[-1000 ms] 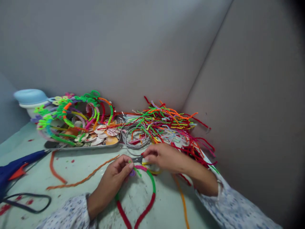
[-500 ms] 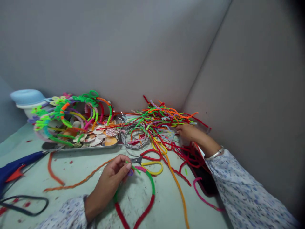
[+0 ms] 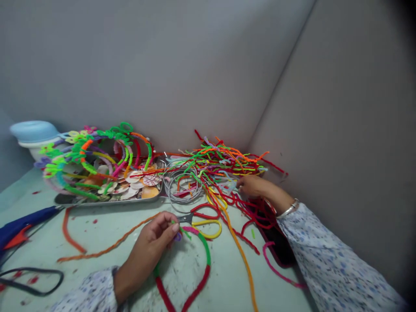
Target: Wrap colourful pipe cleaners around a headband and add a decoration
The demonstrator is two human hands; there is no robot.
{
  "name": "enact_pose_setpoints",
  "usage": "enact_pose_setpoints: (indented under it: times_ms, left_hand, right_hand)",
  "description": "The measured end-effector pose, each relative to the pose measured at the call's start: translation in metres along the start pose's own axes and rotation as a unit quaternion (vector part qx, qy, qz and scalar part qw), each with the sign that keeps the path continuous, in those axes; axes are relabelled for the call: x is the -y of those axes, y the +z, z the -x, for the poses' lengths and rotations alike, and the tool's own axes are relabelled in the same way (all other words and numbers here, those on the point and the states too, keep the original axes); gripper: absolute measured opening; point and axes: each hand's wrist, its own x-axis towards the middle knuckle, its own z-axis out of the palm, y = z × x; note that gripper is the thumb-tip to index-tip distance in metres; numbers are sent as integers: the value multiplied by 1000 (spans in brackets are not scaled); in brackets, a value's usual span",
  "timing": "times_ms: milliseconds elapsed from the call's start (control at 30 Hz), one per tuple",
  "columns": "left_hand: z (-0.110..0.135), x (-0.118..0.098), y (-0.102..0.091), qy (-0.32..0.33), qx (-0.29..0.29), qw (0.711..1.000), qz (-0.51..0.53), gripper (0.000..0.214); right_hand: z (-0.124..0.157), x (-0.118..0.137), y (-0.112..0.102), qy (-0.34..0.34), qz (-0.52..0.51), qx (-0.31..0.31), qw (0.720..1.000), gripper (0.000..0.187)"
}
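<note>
My left hand is closed in a pinch on a headband wrapped in pink, green and red pipe cleaners. At its fingertips a small purple loop and a green end show, and the band's lower part runs out of view. My right hand reaches to the front right of a heap of pipe cleaners, its fingers drawn together. Whatever those fingers pinch, if anything, I cannot make out. Scissors with a red and a yellow handle lie just beyond the headband.
Finished-looking headbands with pipe-cleaner flowers stand on a tray of shells. Beside it sits a coil of grey wire. A blue glue gun lies left, a dark phone-like object right. Grey walls close off the back.
My right hand has shifted slightly left and down along the heap's front edge. The left hand keeps its pinch on the headband, almost unmoved.
</note>
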Motion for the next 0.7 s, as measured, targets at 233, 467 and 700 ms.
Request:
enact_pose_setpoints:
  times_ms: [233,467,700]
  left_hand:
    - [0,1,0,1,8,1000,0,32]
    - [-1,3,-1,6,8,1000,-7,31]
    - [2,-1,-1,4,4,1000,27,29]
  right_hand:
    - [-10,2,-11,10,-42,-24,999,44]
    - [-10,-2,-26,34,-59,-38,997,42]
    - [45,64,-34,-32,-163,-77,983,28]
